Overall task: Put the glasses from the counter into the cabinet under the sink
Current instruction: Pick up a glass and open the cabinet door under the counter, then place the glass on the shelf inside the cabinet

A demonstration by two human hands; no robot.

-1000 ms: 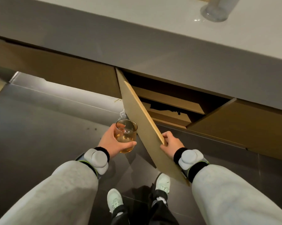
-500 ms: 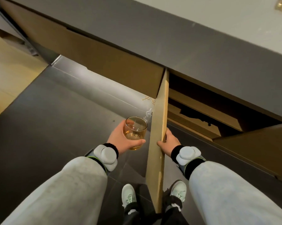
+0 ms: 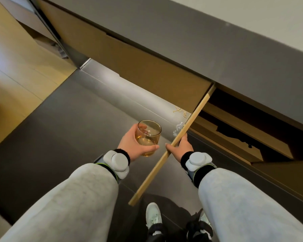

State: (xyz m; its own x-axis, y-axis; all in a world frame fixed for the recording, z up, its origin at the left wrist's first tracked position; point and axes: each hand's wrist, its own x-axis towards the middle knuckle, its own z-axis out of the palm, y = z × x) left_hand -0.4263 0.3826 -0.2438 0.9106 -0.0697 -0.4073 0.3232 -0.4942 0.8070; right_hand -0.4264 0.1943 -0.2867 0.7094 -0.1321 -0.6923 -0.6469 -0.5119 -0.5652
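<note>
Our left hand [image 3: 135, 147] holds the glass [image 3: 148, 137] upright above the floor [image 3: 60, 137], just left of the open cabinet door [image 3: 173, 145]. Our right hand [image 3: 181, 148] grips that door's edge from its right side. The door stands out toward us from the cabinet [image 3: 243, 137], whose opening lies right of it, under the desk [image 3: 217, 49]. Closed fronts [image 3: 129, 63] run to the door's left. Our shoes [image 3: 153, 217] rest on the floor below, between our sleeves [image 3: 68, 206].
</note>
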